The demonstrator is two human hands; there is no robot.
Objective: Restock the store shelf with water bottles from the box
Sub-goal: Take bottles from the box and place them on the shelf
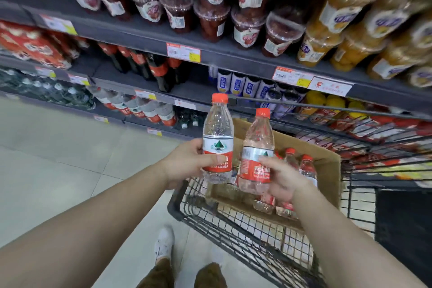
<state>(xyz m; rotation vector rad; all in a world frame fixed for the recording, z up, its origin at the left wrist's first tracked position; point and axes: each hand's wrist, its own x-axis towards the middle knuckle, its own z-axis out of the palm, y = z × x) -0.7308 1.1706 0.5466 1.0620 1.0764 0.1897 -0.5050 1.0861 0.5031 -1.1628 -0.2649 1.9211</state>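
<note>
While each hand grips a water bottle [217, 140], the right hand [281, 176] partly hides the box [327, 166].

Two clear water bottles are seen, the left bottle [217, 140] and the right bottle [257, 154], each topped with an orange-red cap and wrapped in a label of white above red, marked with a green mountain. The cardboard box [327, 163] is plain brown. The cart [233, 220] is made of black wire mesh. The shelves [145, 33] are dark grey, edged with white, yellow and red price tags [183, 52]. The floor [58, 159] is tiled in pale grey.
</note>
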